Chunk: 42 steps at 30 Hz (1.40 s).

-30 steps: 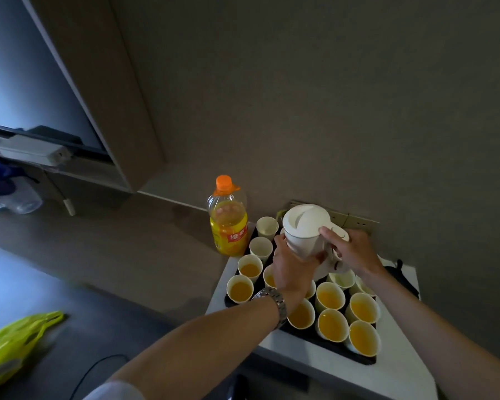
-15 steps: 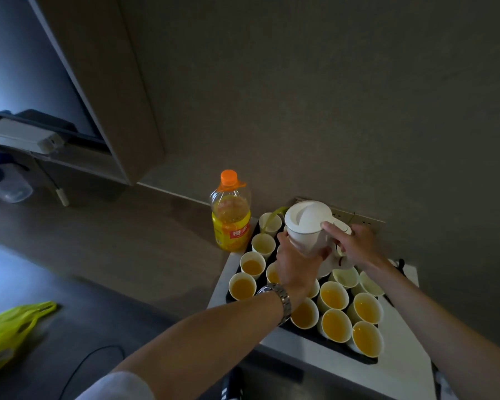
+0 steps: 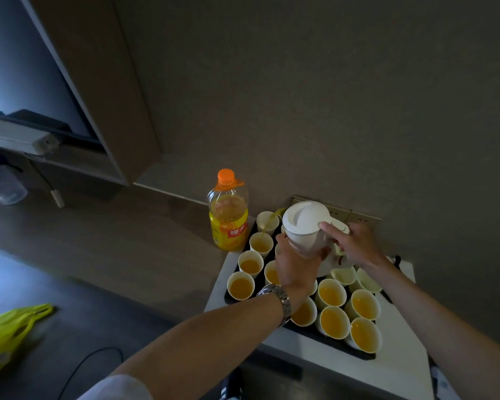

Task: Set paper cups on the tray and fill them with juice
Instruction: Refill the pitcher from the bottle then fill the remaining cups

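A white jug (image 3: 305,226) is tilted to the left over the black tray (image 3: 324,337), and a stream of orange juice (image 3: 267,225) runs from its spout into a paper cup (image 3: 261,243) in the tray's left column. My right hand (image 3: 351,243) grips the jug's handle. My left hand (image 3: 296,264) holds the jug's body from below. Several paper cups on the tray hold juice, such as one at the front (image 3: 241,285). The far left cup (image 3: 267,222) looks unfilled.
An orange-capped juice bottle (image 3: 228,219), partly full, stands at the white table's (image 3: 393,376) far left corner beside the tray. Wall sockets (image 3: 358,216) sit behind the jug. A yellow plastic bag (image 3: 3,336) and a black cable (image 3: 90,362) lie on the floor at left.
The jug has tipped further left and juice now pours from it into the left-column cup. Both hands stay on the jug.
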Tool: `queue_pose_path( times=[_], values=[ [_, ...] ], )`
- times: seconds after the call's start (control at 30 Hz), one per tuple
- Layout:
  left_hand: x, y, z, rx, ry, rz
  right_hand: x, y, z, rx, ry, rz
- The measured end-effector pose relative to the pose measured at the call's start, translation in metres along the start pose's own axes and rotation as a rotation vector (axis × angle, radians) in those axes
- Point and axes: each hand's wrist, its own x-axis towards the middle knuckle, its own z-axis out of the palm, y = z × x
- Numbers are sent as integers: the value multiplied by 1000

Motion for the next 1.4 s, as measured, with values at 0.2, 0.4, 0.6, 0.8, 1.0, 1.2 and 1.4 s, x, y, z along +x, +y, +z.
queue_pose_path(
  times=[0.2,0.4,0.6,0.8,1.0,1.2,1.4],
  values=[
    [-3,-5,-1,-15,12,36,-7,-2,0,-17,-15,-7],
    [-8,-8,2,-31,19,48,-11,-3,-2,-49,-12,-3],
    [-10,-8,3,-30,11,35,-11,1,-4,-63,-13,-5],
    [-12,-7,2,-8,13,40,-10,3,-4,-32,-7,-1],
    [-14,0,-3,64,25,60,-14,4,-3,80,8,-22],
    [-15,12,-12,75,62,108,-16,-4,-3,66,42,-39],
    [-14,23,-17,81,61,146,-20,-7,-6,113,78,-58]
  ],
)
